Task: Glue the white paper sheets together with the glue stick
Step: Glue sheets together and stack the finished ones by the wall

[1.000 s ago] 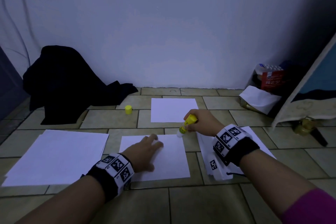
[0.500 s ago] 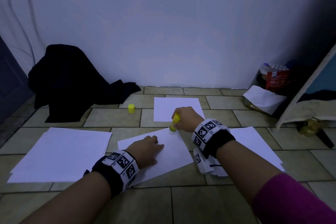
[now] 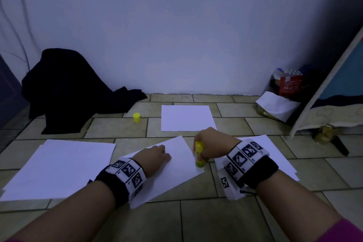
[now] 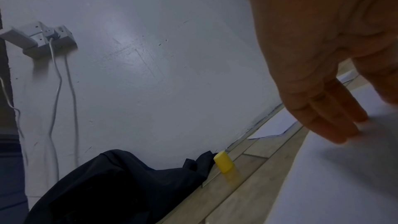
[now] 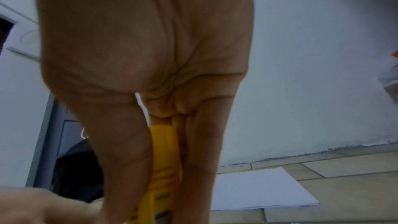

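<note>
A white paper sheet (image 3: 176, 169) lies skewed on the tiled floor in front of me. My left hand (image 3: 155, 156) rests flat on it with straight fingers (image 4: 336, 122). My right hand (image 3: 211, 146) grips the yellow glue stick (image 3: 199, 154) upright, its lower end on the sheet's right edge. In the right wrist view the thumb and fingers wrap the glue stick (image 5: 164, 164). The yellow cap (image 3: 137, 117) stands on the floor at the back, also visible as the cap (image 4: 224, 161) in the left wrist view. Another single sheet (image 3: 186, 118) lies behind.
A stack of paper (image 3: 59, 167) lies at the left and another stack (image 3: 279, 159) under my right wrist. Dark cloth (image 3: 64, 88) is piled against the wall at the back left. Packages (image 3: 284, 92) and a leaning board (image 3: 337, 76) stand at the right.
The sheet under my left hand has turned, its right end swinging away from me. My right hand moved the glue stick from the sheet's far right corner down along its right edge.
</note>
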{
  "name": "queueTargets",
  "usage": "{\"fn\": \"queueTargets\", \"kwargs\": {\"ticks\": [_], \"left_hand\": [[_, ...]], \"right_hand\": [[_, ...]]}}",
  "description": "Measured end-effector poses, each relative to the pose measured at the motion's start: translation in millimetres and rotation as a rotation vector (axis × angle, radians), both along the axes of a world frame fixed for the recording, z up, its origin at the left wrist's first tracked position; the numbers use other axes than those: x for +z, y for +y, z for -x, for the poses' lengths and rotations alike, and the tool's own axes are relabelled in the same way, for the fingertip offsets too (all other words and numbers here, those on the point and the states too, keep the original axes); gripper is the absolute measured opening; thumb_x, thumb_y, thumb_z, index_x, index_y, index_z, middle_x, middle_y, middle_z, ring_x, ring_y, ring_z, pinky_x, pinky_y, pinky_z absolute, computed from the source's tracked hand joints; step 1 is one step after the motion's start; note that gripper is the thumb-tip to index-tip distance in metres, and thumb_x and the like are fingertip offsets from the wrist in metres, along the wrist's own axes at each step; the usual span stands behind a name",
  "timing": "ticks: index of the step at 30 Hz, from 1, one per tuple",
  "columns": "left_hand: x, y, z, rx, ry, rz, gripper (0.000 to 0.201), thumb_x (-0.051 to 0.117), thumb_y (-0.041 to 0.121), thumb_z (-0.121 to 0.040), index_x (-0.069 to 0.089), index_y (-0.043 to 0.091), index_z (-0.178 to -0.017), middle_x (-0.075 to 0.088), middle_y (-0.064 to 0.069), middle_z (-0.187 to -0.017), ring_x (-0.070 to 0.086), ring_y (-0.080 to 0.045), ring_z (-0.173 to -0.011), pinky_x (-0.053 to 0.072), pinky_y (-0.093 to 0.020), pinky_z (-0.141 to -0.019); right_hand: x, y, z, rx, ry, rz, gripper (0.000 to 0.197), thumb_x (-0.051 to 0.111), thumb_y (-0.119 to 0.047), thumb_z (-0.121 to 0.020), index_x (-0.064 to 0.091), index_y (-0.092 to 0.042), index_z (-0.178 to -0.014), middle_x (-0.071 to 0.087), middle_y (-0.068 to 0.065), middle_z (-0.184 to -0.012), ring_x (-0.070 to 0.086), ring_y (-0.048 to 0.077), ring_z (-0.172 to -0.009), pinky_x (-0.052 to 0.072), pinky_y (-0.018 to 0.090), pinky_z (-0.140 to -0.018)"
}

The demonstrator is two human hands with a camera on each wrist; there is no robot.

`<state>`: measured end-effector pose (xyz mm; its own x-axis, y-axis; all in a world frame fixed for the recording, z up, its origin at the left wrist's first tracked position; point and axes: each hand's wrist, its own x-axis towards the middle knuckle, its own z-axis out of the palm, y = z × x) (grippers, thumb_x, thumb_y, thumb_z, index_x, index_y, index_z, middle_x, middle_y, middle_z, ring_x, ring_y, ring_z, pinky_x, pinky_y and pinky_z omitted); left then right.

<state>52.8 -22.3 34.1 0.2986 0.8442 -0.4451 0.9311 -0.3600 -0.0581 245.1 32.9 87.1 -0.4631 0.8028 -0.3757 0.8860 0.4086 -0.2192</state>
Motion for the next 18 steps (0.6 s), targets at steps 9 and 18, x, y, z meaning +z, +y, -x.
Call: {"fn": "queueTargets", "kwargs": {"ticks": [9,18], "left_hand": [[-5,-10,6,0.058,-0.135,-0.039,0.065,0.064,0.044,-0.088,0.04,0.008,-0.136,0.019,-0.004,-0.152,0.027,-0.022,-0.136,0.039,-0.038,-0.105],[-5,-10,12,0.115,-0.086,-0.037,0.062,0.059,0.042,-0.09,0.035,0.021,-0.142,0.033,-0.005,-0.141,0.032,-0.023,-0.131,0.044,-0.041,-0.098]], "right_hand": [[9,21,-1,-0.256,0.448,-0.085,0.021,0.073,-0.009,-0.076,0.064,-0.011,-0.094,0.064,0.013,-0.104,0.064,0.029,-0.095,0.056,0.041,-0.082],[-5,28,36,-0.263,0.456,-0.05,0.024,0.066,-0.006,-0.079,0.066,-0.009,-0.103,0.06,0.011,-0.113,0.062,0.028,-0.1,0.055,0.038,-0.084]]}}
